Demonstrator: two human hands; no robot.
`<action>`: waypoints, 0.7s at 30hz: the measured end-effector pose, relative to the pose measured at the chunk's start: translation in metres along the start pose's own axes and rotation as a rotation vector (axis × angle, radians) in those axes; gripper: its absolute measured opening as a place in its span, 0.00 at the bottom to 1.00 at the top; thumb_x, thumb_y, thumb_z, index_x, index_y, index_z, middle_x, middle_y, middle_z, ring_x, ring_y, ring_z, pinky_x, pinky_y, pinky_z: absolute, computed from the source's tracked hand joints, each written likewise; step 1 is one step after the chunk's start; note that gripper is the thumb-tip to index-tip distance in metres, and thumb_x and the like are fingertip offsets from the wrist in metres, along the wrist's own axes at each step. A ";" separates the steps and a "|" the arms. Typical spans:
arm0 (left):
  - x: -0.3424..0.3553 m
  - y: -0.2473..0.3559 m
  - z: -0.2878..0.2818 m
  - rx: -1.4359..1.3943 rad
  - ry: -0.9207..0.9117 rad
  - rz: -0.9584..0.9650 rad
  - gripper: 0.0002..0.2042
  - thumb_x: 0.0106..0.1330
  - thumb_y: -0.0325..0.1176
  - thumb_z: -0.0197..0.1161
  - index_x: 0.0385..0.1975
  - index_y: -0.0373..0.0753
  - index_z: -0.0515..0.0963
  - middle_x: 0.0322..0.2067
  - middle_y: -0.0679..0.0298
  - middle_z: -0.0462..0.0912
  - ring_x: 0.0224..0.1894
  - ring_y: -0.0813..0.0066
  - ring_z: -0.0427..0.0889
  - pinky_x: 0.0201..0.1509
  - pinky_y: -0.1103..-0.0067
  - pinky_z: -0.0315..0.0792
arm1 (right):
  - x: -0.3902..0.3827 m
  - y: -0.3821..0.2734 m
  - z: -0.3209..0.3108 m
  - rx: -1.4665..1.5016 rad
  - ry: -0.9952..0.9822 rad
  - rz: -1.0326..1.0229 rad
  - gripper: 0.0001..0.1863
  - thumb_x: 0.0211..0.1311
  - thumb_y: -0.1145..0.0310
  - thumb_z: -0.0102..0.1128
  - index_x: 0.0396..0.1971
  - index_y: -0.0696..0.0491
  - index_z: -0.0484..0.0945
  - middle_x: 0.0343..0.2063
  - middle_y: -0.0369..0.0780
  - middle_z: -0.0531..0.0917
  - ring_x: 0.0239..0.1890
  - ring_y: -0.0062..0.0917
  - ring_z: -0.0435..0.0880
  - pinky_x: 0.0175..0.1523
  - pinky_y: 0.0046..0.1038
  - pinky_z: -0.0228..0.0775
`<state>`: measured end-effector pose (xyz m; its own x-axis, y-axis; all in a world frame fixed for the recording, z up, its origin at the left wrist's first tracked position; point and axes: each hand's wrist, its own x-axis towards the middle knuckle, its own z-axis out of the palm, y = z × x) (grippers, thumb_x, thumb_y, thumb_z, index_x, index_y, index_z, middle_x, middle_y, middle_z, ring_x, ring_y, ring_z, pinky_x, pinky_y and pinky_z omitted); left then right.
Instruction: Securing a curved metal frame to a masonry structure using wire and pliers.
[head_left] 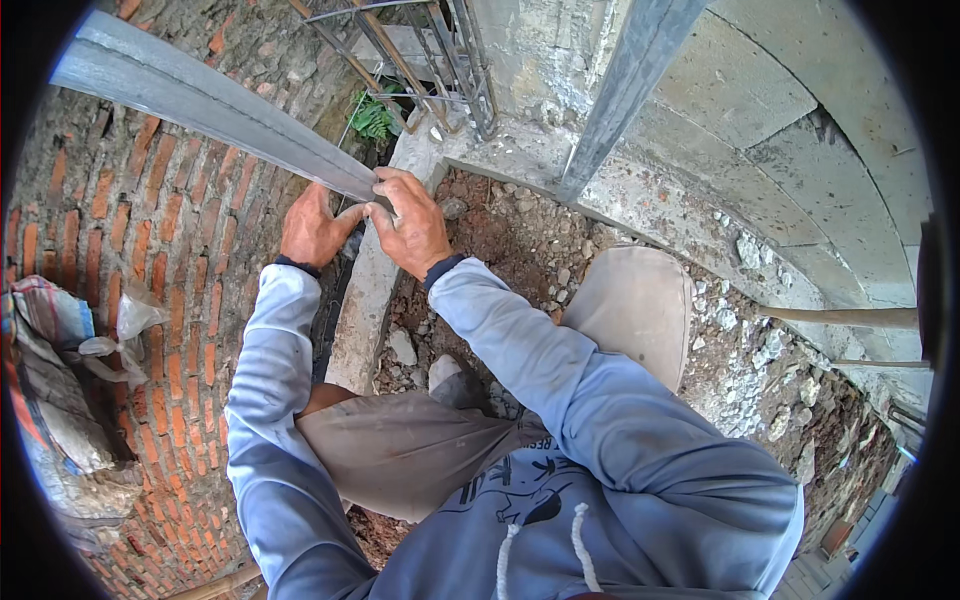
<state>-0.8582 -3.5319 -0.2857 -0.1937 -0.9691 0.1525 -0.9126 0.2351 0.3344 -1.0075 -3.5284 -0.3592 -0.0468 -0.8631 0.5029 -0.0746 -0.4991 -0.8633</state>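
A long grey metal channel (220, 105) slants in from the upper left, and its lower end lies between my two hands, above the concrete edge. My left hand (312, 230) closes on the left side of that end, thumb stretched toward the right; some of its fingers are hidden behind the metal. On the other side my right hand (412, 225) pinches the same end with bent fingers. The two thumbs nearly meet. Below them runs a concrete beam (362, 325) along the foot of the brick wall (165, 290).
Another metal channel (628, 90) stands on the concrete ledge to the right, against a block wall (780, 130). Rusty rebar cages (430, 60) rise at the back beside a green plant (374, 118). Stony soil (500, 240) lies under me. Sacks (65, 370) lie at the left.
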 end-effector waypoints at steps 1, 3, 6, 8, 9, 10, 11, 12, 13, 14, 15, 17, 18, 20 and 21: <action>0.000 0.000 0.000 -0.005 -0.011 0.000 0.23 0.52 0.41 0.69 0.46 0.39 0.72 0.42 0.49 0.78 0.46 0.49 0.77 0.48 0.65 0.70 | 0.000 0.000 0.000 0.003 -0.001 -0.011 0.12 0.48 0.79 0.60 0.34 0.59 0.71 0.44 0.49 0.75 0.47 0.45 0.75 0.51 0.37 0.68; 0.000 -0.001 0.000 -0.034 -0.050 0.005 0.23 0.52 0.39 0.68 0.47 0.37 0.72 0.44 0.49 0.77 0.48 0.50 0.75 0.50 0.66 0.69 | 0.000 -0.001 -0.002 -0.029 -0.011 -0.006 0.11 0.52 0.76 0.60 0.36 0.59 0.72 0.46 0.48 0.76 0.48 0.43 0.76 0.52 0.36 0.69; -0.001 -0.001 0.000 -0.021 -0.084 0.008 0.24 0.52 0.39 0.68 0.48 0.38 0.71 0.45 0.49 0.77 0.49 0.51 0.75 0.52 0.66 0.68 | -0.001 -0.002 -0.002 -0.018 -0.004 0.020 0.11 0.52 0.76 0.59 0.36 0.59 0.72 0.46 0.48 0.75 0.48 0.43 0.76 0.52 0.36 0.68; -0.002 -0.001 -0.002 -0.048 -0.083 -0.013 0.25 0.52 0.39 0.69 0.49 0.38 0.71 0.46 0.49 0.76 0.50 0.50 0.74 0.53 0.66 0.68 | -0.002 -0.003 0.000 0.016 0.008 0.047 0.11 0.52 0.76 0.58 0.36 0.58 0.72 0.46 0.48 0.75 0.48 0.43 0.76 0.52 0.36 0.68; -0.002 -0.001 -0.002 -0.057 -0.092 -0.021 0.25 0.51 0.39 0.69 0.49 0.38 0.72 0.46 0.49 0.76 0.50 0.50 0.74 0.53 0.66 0.68 | -0.002 -0.003 0.000 0.045 0.016 0.087 0.10 0.52 0.76 0.58 0.36 0.58 0.72 0.46 0.48 0.75 0.48 0.43 0.76 0.52 0.36 0.68; -0.002 -0.001 -0.002 -0.074 -0.111 -0.019 0.25 0.51 0.39 0.69 0.48 0.38 0.72 0.46 0.49 0.76 0.50 0.50 0.74 0.53 0.66 0.67 | -0.002 -0.003 0.001 0.039 0.025 0.081 0.10 0.52 0.76 0.58 0.36 0.58 0.72 0.46 0.48 0.75 0.48 0.43 0.76 0.52 0.36 0.68; -0.001 -0.002 -0.002 -0.072 -0.105 -0.022 0.25 0.51 0.39 0.69 0.48 0.38 0.72 0.46 0.49 0.76 0.50 0.50 0.74 0.53 0.66 0.67 | -0.002 -0.003 0.002 0.040 0.032 0.085 0.10 0.52 0.77 0.57 0.36 0.58 0.72 0.46 0.48 0.76 0.47 0.43 0.76 0.51 0.36 0.68; 0.000 -0.003 -0.004 -0.076 -0.119 -0.021 0.25 0.50 0.38 0.70 0.48 0.38 0.72 0.46 0.49 0.76 0.50 0.51 0.74 0.53 0.66 0.67 | -0.001 -0.003 0.002 0.041 0.037 0.098 0.10 0.52 0.77 0.57 0.35 0.58 0.72 0.45 0.48 0.76 0.47 0.43 0.76 0.51 0.36 0.68; 0.001 -0.005 -0.005 -0.078 -0.126 -0.011 0.25 0.50 0.38 0.70 0.48 0.37 0.73 0.45 0.50 0.77 0.50 0.52 0.74 0.53 0.67 0.67 | 0.000 -0.003 0.002 0.036 0.041 0.087 0.10 0.52 0.77 0.57 0.35 0.58 0.72 0.45 0.48 0.76 0.47 0.43 0.76 0.51 0.36 0.68; 0.001 -0.005 -0.005 -0.083 -0.132 -0.017 0.25 0.50 0.38 0.70 0.48 0.37 0.73 0.45 0.50 0.77 0.50 0.52 0.74 0.53 0.67 0.67 | 0.001 -0.002 0.002 0.053 0.044 0.095 0.10 0.51 0.77 0.57 0.35 0.58 0.71 0.44 0.48 0.76 0.46 0.44 0.75 0.51 0.36 0.68; 0.002 -0.006 -0.005 -0.094 -0.145 -0.043 0.25 0.50 0.38 0.70 0.47 0.37 0.73 0.45 0.50 0.77 0.50 0.52 0.75 0.53 0.67 0.67 | 0.002 -0.002 0.002 0.069 0.039 0.122 0.10 0.50 0.78 0.57 0.35 0.58 0.70 0.43 0.48 0.75 0.46 0.44 0.75 0.51 0.37 0.67; 0.002 -0.006 -0.006 -0.107 -0.178 -0.093 0.24 0.50 0.37 0.71 0.46 0.37 0.74 0.45 0.51 0.77 0.50 0.54 0.75 0.54 0.68 0.67 | 0.003 -0.002 0.001 0.078 0.062 0.116 0.10 0.50 0.78 0.57 0.34 0.58 0.71 0.42 0.48 0.76 0.46 0.44 0.75 0.51 0.37 0.68; 0.003 -0.005 -0.007 -0.114 -0.171 -0.100 0.24 0.50 0.37 0.71 0.46 0.37 0.74 0.45 0.51 0.77 0.50 0.54 0.75 0.54 0.68 0.67 | 0.004 -0.003 0.001 0.085 0.070 0.140 0.09 0.50 0.78 0.56 0.34 0.58 0.71 0.41 0.48 0.76 0.45 0.44 0.75 0.50 0.37 0.68; 0.004 -0.004 -0.008 -0.133 -0.199 -0.084 0.24 0.49 0.37 0.71 0.46 0.37 0.74 0.45 0.51 0.77 0.50 0.54 0.75 0.53 0.68 0.68 | 0.005 -0.002 0.000 0.087 0.078 0.137 0.09 0.50 0.78 0.56 0.34 0.57 0.71 0.41 0.48 0.76 0.45 0.43 0.76 0.50 0.37 0.68; 0.005 -0.004 -0.008 -0.132 -0.194 -0.080 0.24 0.49 0.37 0.71 0.46 0.37 0.74 0.45 0.51 0.77 0.50 0.54 0.75 0.53 0.68 0.68 | 0.006 -0.001 0.000 0.087 0.080 0.141 0.09 0.51 0.78 0.56 0.34 0.57 0.71 0.40 0.47 0.76 0.44 0.43 0.76 0.49 0.37 0.68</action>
<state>-0.8524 -3.5368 -0.2786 -0.1998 -0.9782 -0.0568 -0.8752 0.1521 0.4592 -1.0075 -3.5330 -0.3550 -0.1305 -0.9179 0.3748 0.0250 -0.3810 -0.9242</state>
